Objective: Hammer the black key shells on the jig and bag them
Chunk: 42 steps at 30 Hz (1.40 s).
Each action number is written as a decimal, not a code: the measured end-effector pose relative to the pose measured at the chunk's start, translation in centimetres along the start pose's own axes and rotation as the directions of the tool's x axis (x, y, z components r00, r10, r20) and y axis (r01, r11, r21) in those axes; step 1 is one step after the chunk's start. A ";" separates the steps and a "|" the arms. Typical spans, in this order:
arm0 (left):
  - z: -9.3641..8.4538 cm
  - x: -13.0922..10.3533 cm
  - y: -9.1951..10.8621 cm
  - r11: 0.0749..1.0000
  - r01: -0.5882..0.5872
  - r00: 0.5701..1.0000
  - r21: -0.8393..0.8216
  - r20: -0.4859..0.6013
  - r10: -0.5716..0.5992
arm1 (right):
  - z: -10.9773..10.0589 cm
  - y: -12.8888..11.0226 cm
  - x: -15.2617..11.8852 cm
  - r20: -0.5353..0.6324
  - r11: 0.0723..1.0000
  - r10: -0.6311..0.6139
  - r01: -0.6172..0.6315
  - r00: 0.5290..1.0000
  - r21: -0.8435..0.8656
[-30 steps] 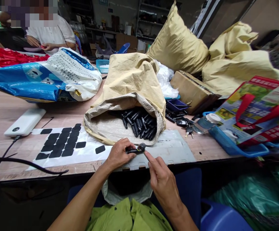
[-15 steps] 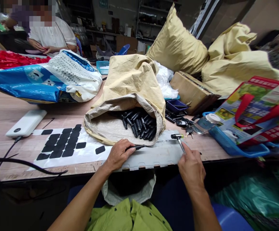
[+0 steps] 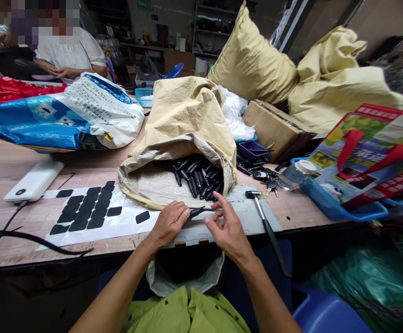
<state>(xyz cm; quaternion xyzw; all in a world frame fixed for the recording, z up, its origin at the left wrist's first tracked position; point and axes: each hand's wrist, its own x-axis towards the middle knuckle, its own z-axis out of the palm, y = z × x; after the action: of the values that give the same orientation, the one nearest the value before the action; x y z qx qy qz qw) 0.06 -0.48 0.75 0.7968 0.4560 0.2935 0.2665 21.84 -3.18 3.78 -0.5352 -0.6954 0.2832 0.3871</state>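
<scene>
My left hand (image 3: 170,223) is closed on a slim black part (image 3: 197,212) over the front of a grey board (image 3: 194,231). Just right of the part's tip, my right hand (image 3: 227,226) has its fingers apart and holds nothing. A small hammer (image 3: 265,224) lies on the board's right side, its black handle sticking out over the table edge. Behind my hands, an open beige sack (image 3: 187,111) lies with its mouth toward me, and several black parts (image 3: 199,178) are inside it.
White sheet (image 3: 128,217) with black stickers and a white power bank (image 3: 34,181) at left. Blue-white bag (image 3: 65,115) behind them. Keys (image 3: 271,186), a jar (image 3: 295,175) and a blue basket (image 3: 340,208) at right. Cable (image 3: 31,238) at front left. A person (image 3: 71,51) sits back left.
My right hand has let go of the hammer, which now lies on the board, and has moved left toward the black part. My left hand keeps its hold.
</scene>
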 end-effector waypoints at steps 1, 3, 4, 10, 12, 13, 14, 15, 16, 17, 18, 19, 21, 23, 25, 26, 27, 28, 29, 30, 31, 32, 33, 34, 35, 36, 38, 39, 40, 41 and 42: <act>-0.1 0.0 0.0 1.000 -0.007 1.000 -0.008 0.014 0.007 | 0.7 -0.3 0.2 0.043 0.999 -0.034 0.033 0.999 0.019; -0.2 -0.1 0.2 1.000 -0.007 0.999 -0.024 0.039 0.008 | 1.7 -0.4 0.7 0.111 0.993 -0.114 0.112 0.987 0.026; -0.2 -0.2 0.2 1.000 -0.001 0.999 -0.031 0.042 0.002 | 2.0 -0.3 0.9 0.139 0.990 -0.143 0.139 0.980 0.034; -0.5 -0.4 0.5 0.989 0.024 0.999 -0.146 -0.023 -0.028 | 2.6 1.5 1.3 0.135 0.990 -0.108 0.094 0.985 0.106; -0.6 -0.5 0.6 0.984 0.025 0.999 -0.177 -0.032 -0.031 | 2.6 1.7 1.2 0.129 0.990 -0.090 0.075 0.987 0.118; -0.6 -0.5 0.7 0.984 0.026 0.999 -0.175 -0.035 -0.033 | 2.6 1.8 1.2 0.129 0.990 -0.087 0.072 0.988 0.121; -0.6 -0.5 0.7 0.986 0.028 0.999 -0.167 -0.037 -0.035 | 2.6 1.8 1.2 0.130 0.990 -0.088 0.073 0.988 0.122; -0.6 -0.5 0.8 0.987 0.030 0.999 -0.156 -0.039 -0.036 | 2.7 1.8 1.1 0.131 0.990 -0.092 0.076 0.987 0.122; -0.5 -0.5 0.8 0.989 0.029 0.999 -0.145 -0.040 -0.035 | 2.7 1.9 1.1 0.131 0.990 -0.097 0.082 0.987 0.119; -0.5 -0.5 0.8 0.991 0.025 0.999 -0.135 -0.039 -0.031 | 2.7 1.9 1.1 0.131 0.990 -0.103 0.088 0.986 0.114; -0.4 -0.5 0.7 0.992 0.019 0.999 -0.124 -0.038 -0.024 | 2.7 2.0 1.0 0.133 0.990 -0.109 0.095 0.985 0.106; -0.3 -0.4 0.7 0.994 0.012 0.999 -0.110 -0.038 -0.016 | 2.6 2.0 1.0 0.138 0.990 -0.115 0.102 0.984 0.097; -0.2 -0.4 0.5 0.997 -0.001 0.999 -0.072 -0.038 -0.002 | 2.6 2.0 0.9 0.148 0.991 -0.125 0.114 0.981 0.075; 0.0 -0.4 0.4 0.999 -0.009 0.999 -0.035 -0.038 0.008 | 2.5 1.8 0.8 0.160 0.991 -0.130 0.123 0.979 0.050; 0.1 -0.4 0.2 1.000 -0.018 0.999 -0.009 -0.028 0.018 | 2.5 1.5 0.8 0.171 0.991 -0.137 0.135 0.976 0.025; 0.2 -0.5 0.1 1.000 -0.024 0.999 -0.002 -0.021 0.024 | 2.5 1.4 0.8 0.176 0.989 -0.144 0.144 0.974 0.014; 0.3 -0.5 0.0 1.000 -0.028 0.999 0.003 -0.015 0.028 | 2.5 1.3 0.7 0.178 0.988 -0.153 0.155 0.972 0.005; 0.3 -0.5 -0.1 1.000 -0.028 1.000 0.009 -0.012 0.028 | 2.5 1.3 0.7 0.178 0.986 -0.164 0.167 0.970 -0.001; 0.4 -0.5 -0.1 1.000 -0.024 1.000 0.017 -0.012 0.024 | 2.5 1.3 0.7 0.176 0.984 -0.176 0.180 0.968 -0.004; 0.5 -0.5 -0.1 0.999 -0.017 1.000 0.029 -0.012 0.017 | 2.5 1.3 0.6 0.175 0.981 -0.190 0.193 0.966 -0.003; 0.5 -0.5 -0.1 0.999 -0.007 1.000 0.043 -0.013 0.008 | 2.5 1.4 0.6 0.174 0.978 -0.206 0.209 0.963 0.002; 0.6 -0.5 -0.2 0.998 0.001 1.000 0.058 -0.013 0.000 | 2.5 1.4 0.5 0.178 0.974 -0.225 0.227 0.958 0.010; 0.6 -0.5 -0.1 0.997 0.003 1.000 0.072 -0.012 -0.003 | 2.5 1.5 0.5 0.187 0.969 -0.243 0.245 0.952 0.014; 0.7 -0.5 -0.1 0.997 -0.001 1.000 0.083 -0.006 0.002 | 2.5 1.5 0.4 0.194 0.965 -0.258 0.261 0.946 0.010; 0.7 -0.5 -0.1 0.996 -0.011 1.000 0.092 0.001 0.011 | 2.6 1.5 0.3 0.198 0.962 -0.266 0.273 0.943 -0.006; 0.7 -0.4 -0.1 0.995 -0.022 1.000 0.098 0.008 0.021 | 2.7 1.5 0.3 0.199 0.959 -0.270 0.282 0.942 -0.034; 0.7 -0.4 -0.1 0.994 -0.044 0.999 0.100 0.022 0.042 | 3.0 1.4 0.1 0.196 0.951 -0.269 0.292 0.943 -0.101; 0.7 -0.4 -0.1 0.994 -0.051 0.998 0.095 0.027 0.049 | 3.1 1.4 0.1 0.195 0.946 -0.268 0.296 0.943 -0.130; 0.6 -0.3 -0.1 0.995 -0.058 0.998 0.087 0.030 0.055 | 3.3 1.4 0.1 0.197 0.941 -0.270 0.302 0.942 -0.155; 0.6 -0.3 -0.1 0.995 -0.066 0.997 0.078 0.034 0.064 | 3.5 1.3 0.0 0.200 0.934 -0.273 0.309 0.941 -0.178; 0.5 -0.3 -0.1 0.994 -0.076 0.997 0.072 0.038 0.073 | 3.7 1.3 0.0 0.202 0.928 -0.277 0.316 0.939 -0.199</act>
<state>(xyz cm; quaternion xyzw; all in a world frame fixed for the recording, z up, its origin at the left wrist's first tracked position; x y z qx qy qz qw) 0.29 -0.78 0.25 0.8276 0.4316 0.2723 0.2337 19.44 -2.78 0.77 -0.4382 -0.8268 0.1842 0.3007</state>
